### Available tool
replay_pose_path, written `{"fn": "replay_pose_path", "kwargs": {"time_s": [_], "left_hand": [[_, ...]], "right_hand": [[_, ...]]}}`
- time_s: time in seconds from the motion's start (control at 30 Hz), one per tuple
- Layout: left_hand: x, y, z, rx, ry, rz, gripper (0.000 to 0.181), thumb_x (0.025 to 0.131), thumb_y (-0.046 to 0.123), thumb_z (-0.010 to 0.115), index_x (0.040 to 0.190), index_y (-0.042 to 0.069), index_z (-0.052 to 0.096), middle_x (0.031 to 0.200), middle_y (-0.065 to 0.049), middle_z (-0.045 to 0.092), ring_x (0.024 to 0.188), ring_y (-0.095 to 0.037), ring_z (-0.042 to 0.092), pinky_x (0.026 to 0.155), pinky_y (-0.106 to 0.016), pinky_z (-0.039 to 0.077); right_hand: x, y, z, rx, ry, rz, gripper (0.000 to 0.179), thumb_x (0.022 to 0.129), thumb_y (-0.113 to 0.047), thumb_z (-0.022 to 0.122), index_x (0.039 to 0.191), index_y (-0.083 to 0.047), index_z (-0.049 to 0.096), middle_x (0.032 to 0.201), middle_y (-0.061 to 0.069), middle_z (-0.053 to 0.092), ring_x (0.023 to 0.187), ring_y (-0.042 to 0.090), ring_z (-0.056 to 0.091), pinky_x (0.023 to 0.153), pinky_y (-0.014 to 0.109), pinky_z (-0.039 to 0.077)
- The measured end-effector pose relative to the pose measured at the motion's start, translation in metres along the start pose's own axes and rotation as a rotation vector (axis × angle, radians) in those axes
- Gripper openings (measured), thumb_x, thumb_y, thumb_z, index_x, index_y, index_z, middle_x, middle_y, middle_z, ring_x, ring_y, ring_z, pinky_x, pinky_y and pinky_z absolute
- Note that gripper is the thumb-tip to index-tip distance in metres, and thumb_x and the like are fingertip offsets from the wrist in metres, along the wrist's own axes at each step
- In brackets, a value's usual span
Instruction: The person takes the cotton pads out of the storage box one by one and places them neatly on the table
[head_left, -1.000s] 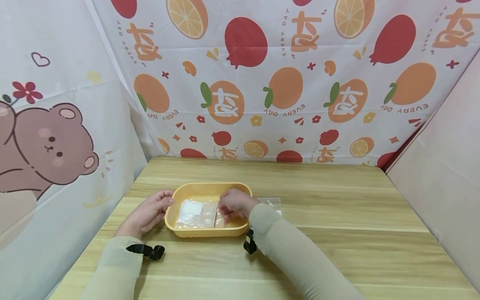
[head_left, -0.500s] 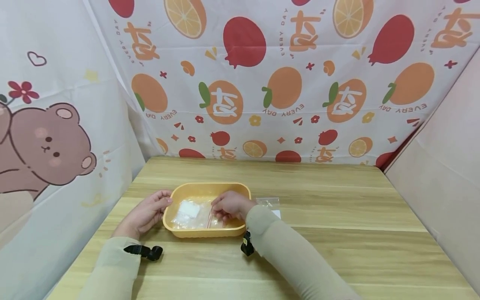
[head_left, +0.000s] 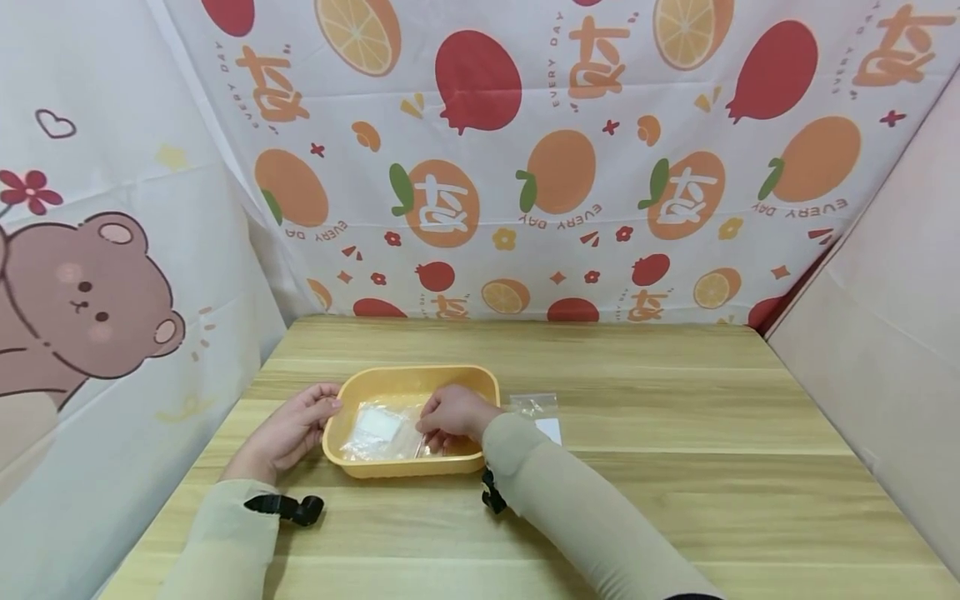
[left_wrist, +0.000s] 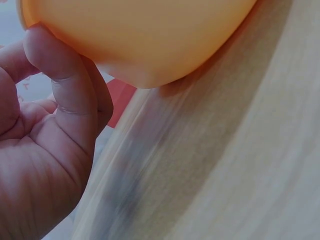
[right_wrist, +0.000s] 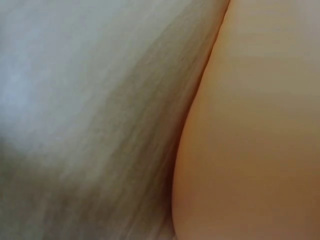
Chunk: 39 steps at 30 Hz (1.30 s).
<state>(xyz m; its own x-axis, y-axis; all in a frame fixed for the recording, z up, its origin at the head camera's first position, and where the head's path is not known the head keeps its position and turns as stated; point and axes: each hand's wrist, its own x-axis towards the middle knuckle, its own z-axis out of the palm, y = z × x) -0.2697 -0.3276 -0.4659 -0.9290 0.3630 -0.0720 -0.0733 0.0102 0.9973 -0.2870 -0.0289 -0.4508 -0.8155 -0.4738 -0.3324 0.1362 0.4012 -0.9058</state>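
Gripping the rim of a yellow tray [head_left: 411,468] with the left hand [head_left: 288,429]; pinching, with the right hand [head_left: 459,412], a clear zip-lock bag [head_left: 393,442] lying left of its fingers.

Free tabletop [head_left: 420,343] behind tray walls [head_left: 408,382]

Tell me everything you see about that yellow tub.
The tub is oblong and open-topped, with rounded corners, a rim and walls that look plastic. It stands upright on the table with a clear bag inside. The left hand grips its left end; the right hand is inside, nearer the other end. Whether that one touches the tub is unclear.
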Motion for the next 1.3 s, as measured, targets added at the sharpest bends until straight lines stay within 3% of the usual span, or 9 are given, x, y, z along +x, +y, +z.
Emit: {"fn": "replay_pose_path", "kwargs": {"time_s": [0.33, 0.53, 0.8, 1.0, 1.07, 1.13, 1.3], "left_hand": [[-0.002, 0.002, 0.002, 0.013, 0.027, -0.006, 0.036, 0.107, 0.010, 0.049, 0.133, -0.010, 0.035, 0.101, -0.011, 0.062, 0.076, -0.014, 0.063, 0.065, -0.029, 0.059], [-0.002, 0.003, 0.001, -0.010, 0.026, -0.007, 0.038, 0.107, 0.010, 0.050, 0.134, -0.011, 0.034, 0.100, -0.010, 0.063, 0.077, -0.015, 0.063, 0.065, -0.030, 0.059], [-0.004, 0.005, 0.003, -0.010, 0.022, -0.003, 0.036, 0.107, 0.009, 0.049, 0.133, -0.012, 0.035, 0.102, -0.011, 0.061, 0.078, -0.014, 0.064, 0.066, -0.029, 0.059], [-0.003, 0.004, 0.002, -0.010, 0.037, -0.014, 0.032, 0.107, 0.009, 0.049, 0.131, -0.008, 0.037, 0.101, -0.009, 0.062, 0.077, -0.013, 0.064, 0.065, -0.029, 0.059], [-0.002, 0.003, 0.001, -0.004, 0.043, -0.018, 0.032, 0.107, 0.010, 0.050, 0.131, -0.007, 0.037, 0.102, -0.009, 0.062, 0.077, -0.013, 0.064, 0.065, -0.029, 0.059], [-0.002, 0.002, 0.000, 0.002, 0.044, -0.019, 0.033, 0.107, 0.011, 0.050, 0.131, -0.006, 0.038, 0.102, -0.009, 0.061, 0.077, -0.013, 0.064, 0.065, -0.029, 0.059], [-0.002, 0.002, 0.000, 0.008, 0.040, -0.015, 0.034, 0.106, 0.011, 0.051, 0.132, -0.007, 0.037, 0.102, -0.008, 0.061, 0.078, -0.013, 0.063, 0.066, -0.029, 0.059]], "right_hand": [[-0.004, -0.006, 0.002, 0.069, 0.056, -0.003, 0.016, 0.092, 0.011, 0.059, 0.102, 0.000, 0.066, 0.071, 0.013, 0.063, 0.056, 0.019, 0.061, 0.048, 0.024, 0.052], [-0.005, -0.010, 0.000, -0.048, 0.110, -0.057, 0.033, 0.086, 0.015, 0.056, 0.114, 0.003, 0.069, 0.079, 0.008, 0.062, 0.055, 0.016, 0.057, 0.051, 0.025, 0.052], [-0.013, -0.023, -0.013, -0.156, 0.077, -0.070, 0.043, 0.085, 0.010, 0.065, 0.127, 0.005, 0.063, 0.088, 0.009, 0.066, 0.063, 0.017, 0.060, 0.058, 0.027, 0.054], [-0.018, -0.031, -0.025, -0.388, 0.085, -0.092, 0.037, 0.089, 0.001, 0.069, 0.126, -0.001, 0.067, 0.082, 0.004, 0.067, 0.061, 0.015, 0.061, 0.058, 0.025, 0.050], [-0.020, -0.035, -0.029, -0.412, 0.083, -0.099, 0.032, 0.090, -0.002, 0.070, 0.123, -0.004, 0.069, 0.085, 0.002, 0.066, 0.062, 0.015, 0.058, 0.058, 0.026, 0.049], [-0.023, -0.037, -0.032, -0.369, 0.074, -0.109, 0.029, 0.091, -0.002, 0.070, 0.119, -0.005, 0.070, 0.087, 0.004, 0.066, 0.064, 0.015, 0.055, 0.058, 0.027, 0.049], [-0.026, -0.036, -0.042, -0.139, -0.001, -0.157, 0.028, 0.094, 0.004, 0.059, 0.117, -0.007, 0.069, 0.102, 0.005, 0.067, 0.079, 0.017, 0.065, 0.069, 0.031, 0.057]]}}
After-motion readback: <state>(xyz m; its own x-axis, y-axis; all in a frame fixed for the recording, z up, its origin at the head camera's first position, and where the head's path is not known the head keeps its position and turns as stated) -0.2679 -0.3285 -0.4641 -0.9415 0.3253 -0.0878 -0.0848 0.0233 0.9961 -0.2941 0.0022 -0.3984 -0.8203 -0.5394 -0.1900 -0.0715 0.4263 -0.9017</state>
